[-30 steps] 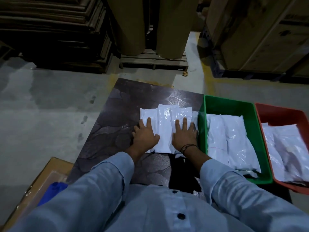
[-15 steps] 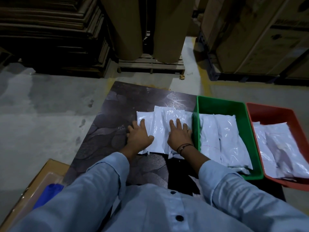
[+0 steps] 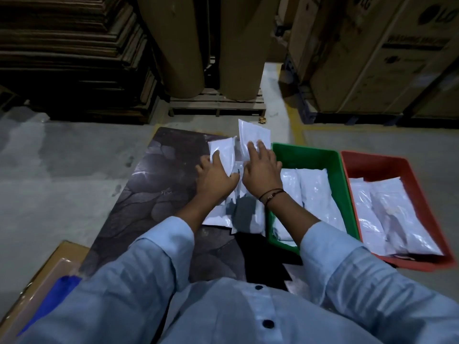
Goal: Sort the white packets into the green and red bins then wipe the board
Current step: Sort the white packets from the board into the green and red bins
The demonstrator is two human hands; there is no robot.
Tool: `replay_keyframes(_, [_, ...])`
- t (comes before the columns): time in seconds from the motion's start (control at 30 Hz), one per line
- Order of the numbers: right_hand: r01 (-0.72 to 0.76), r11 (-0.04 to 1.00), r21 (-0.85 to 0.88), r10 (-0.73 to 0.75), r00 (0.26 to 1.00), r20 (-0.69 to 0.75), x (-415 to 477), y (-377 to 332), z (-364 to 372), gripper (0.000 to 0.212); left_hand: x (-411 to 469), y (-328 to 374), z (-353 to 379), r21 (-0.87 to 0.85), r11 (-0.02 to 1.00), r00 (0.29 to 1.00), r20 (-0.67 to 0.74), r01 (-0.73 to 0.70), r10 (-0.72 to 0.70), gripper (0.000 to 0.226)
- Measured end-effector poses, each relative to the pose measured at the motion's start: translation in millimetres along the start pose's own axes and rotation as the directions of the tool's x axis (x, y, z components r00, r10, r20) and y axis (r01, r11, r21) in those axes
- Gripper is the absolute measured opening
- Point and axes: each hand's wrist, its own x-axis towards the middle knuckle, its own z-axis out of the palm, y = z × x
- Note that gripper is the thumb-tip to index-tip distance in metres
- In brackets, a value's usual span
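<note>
Head view: my right grip (image 3: 262, 172) holds a raised packet (image 3: 253, 135) tilted up over the far edge of the board (image 3: 159, 184). My left grip (image 3: 216, 180) is closed on a second packet (image 3: 223, 152) just beside it. A loose pile (image 3: 246, 214) lies beneath my wrists. The green bin (image 3: 308, 155) touches the board's right side, and the red bin (image 3: 377, 165) sits beyond it. Both bins hold packets.

I see white packets (image 3: 244, 214) piled on the dark board (image 3: 159, 184), one packet (image 3: 253, 135) tilted up; more lie flat in the green bin (image 3: 305, 155) and red bin (image 3: 372, 161) (set side by side).
</note>
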Motion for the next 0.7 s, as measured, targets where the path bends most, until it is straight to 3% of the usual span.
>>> replay_keyframes(0.27, [-0.049,0.999,-0.015,0.048,0.995,-0.088,-10.9,89.9,-52.9,0.061,-27.1,92.1,32.0,-0.027,0.995,0.995,-0.009,-0.095,0.095,0.087])
replay_keyframes(0.7, [-0.200,0.976,-0.082,0.192,0.977,-0.093,-61.6,270.7,-100.7,0.061,-77.6,232.8,141.0,0.036,0.969,0.962,0.134,-0.244,0.237,0.090])
